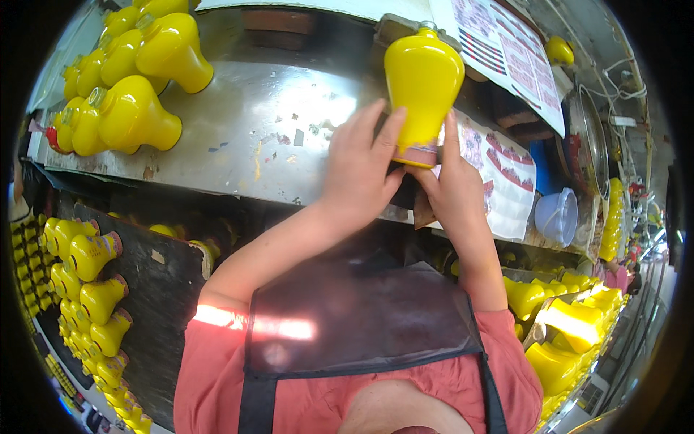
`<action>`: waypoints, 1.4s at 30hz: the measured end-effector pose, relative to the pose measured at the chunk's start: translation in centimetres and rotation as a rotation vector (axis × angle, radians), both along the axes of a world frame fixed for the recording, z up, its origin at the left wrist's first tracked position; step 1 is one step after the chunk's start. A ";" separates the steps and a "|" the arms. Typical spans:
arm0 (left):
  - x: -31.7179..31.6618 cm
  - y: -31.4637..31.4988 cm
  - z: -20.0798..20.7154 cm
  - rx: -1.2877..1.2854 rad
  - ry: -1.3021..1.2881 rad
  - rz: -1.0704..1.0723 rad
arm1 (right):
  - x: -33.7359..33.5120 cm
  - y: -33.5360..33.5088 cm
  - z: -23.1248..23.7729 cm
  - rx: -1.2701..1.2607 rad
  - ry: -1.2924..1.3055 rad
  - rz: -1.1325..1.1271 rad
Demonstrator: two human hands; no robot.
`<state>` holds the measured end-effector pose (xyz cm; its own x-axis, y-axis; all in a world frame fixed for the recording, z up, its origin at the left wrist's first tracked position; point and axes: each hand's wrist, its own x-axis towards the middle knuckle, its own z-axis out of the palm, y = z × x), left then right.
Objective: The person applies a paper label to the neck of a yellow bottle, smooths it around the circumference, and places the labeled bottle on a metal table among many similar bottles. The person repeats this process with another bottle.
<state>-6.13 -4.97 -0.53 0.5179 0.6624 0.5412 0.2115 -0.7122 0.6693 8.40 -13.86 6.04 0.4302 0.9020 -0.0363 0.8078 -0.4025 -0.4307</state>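
A glossy yellow bottle (423,76) with wide shoulders and a small clear neck lies in front of me, its neck pointing away. Around its foot runs a patterned pinkish band (417,154). My left hand (361,159) presses its thumb and index finger to the bottle's left side near the band, its other fingers stretched out. From the right, my right hand (457,177) grips the lower end, thumb at the foot and fingers along the side. The bottle's neck end is by a dark grey block (400,29). Its underside is hidden.
Beneath my hands is a scuffed metal worktop (238,108). Several yellow bottles (141,116) stand at the far left. Printed sheets (510,177) and a pale blue bucket (555,217) are on the right. More yellow bottles fill a board (144,289) at left and a rack (564,354) at right.
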 end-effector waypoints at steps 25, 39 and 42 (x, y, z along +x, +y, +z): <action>-0.8 3.4 -1.3 -0.631 -0.171 -0.365 | -1.0 -0.8 -0.7 0.299 0.085 -0.091; 0.8 2.0 -0.4 -0.732 -0.190 -0.179 | 3.3 -1.3 -3.9 0.279 0.852 -0.180; 0.9 1.9 -0.2 -0.739 -0.171 -0.183 | 3.1 -1.2 -4.7 0.303 0.810 -0.165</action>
